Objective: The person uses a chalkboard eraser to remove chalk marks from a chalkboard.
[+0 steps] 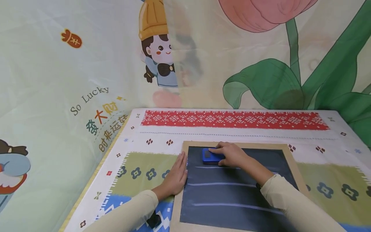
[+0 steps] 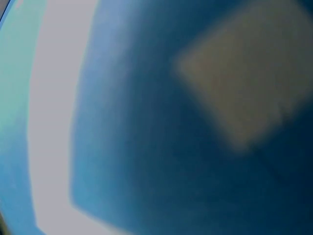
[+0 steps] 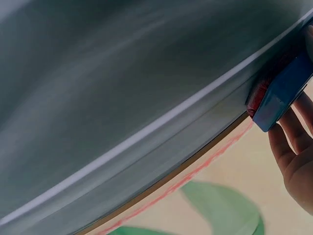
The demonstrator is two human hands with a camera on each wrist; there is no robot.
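Observation:
A framed blackboard [image 1: 211,216] lies on the patterned cloth, with several white chalk lines [image 1: 220,184] drawn across it. Near its top left corner my right hand [image 1: 233,155] grips a blue board eraser [image 1: 206,157]. In the right wrist view, the eraser [image 3: 283,93] has its dark red pad against the board beside a chalk line [image 3: 146,129], and the fingers of my right hand [image 3: 299,169] hold its blue body. My left hand [image 1: 175,175] lies with straight fingers along the board's left wooden frame. The left wrist view is blurred and shows only blue and white cloth [image 2: 56,122].
The table's cloth [image 1: 156,129] has a red patterned band [image 1: 232,120] at the far edge. Behind the table hangs a printed curtain [image 1: 200,93] with a tulip and cartoon figures. A small black device [image 1: 154,220] sits beneath my left forearm.

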